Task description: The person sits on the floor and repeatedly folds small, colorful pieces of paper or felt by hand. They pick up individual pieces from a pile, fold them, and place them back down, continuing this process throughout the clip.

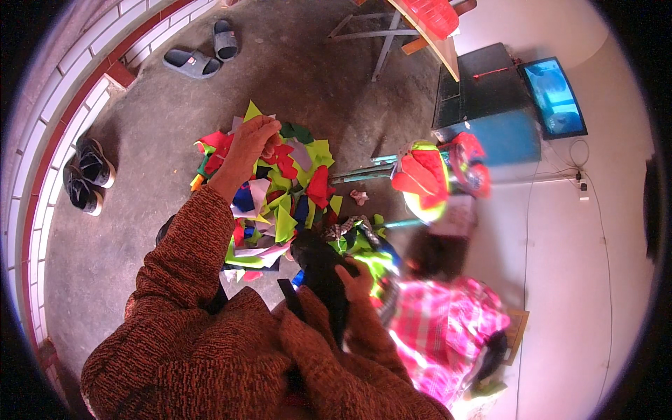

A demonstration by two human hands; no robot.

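My left hand [255,143] is over a heap of fabric scraps [283,217], its fingers pinched together. A yellow-green scrap [252,110] shows just beyond the fingers; whether they grip it I cannot tell. The heap mixes yellow-green, red, lilac, blue and dark green pieces, many with pointed corners. My right hand [358,280] lies on my dark-clad knee [325,269], thumb and a finger apart, with no object visible in it. Beside it is a smaller pile of bright green and patterned cloth [367,245].
At the right stand stool-like green legs [364,173] with a red and yellow-green bundle [423,178]. A pink checked cloth [448,325] lies close on my right. Grey slippers [192,63] and black shoes [91,171] sit at the left. A table [427,28] and lit screen [554,96] are farther off.
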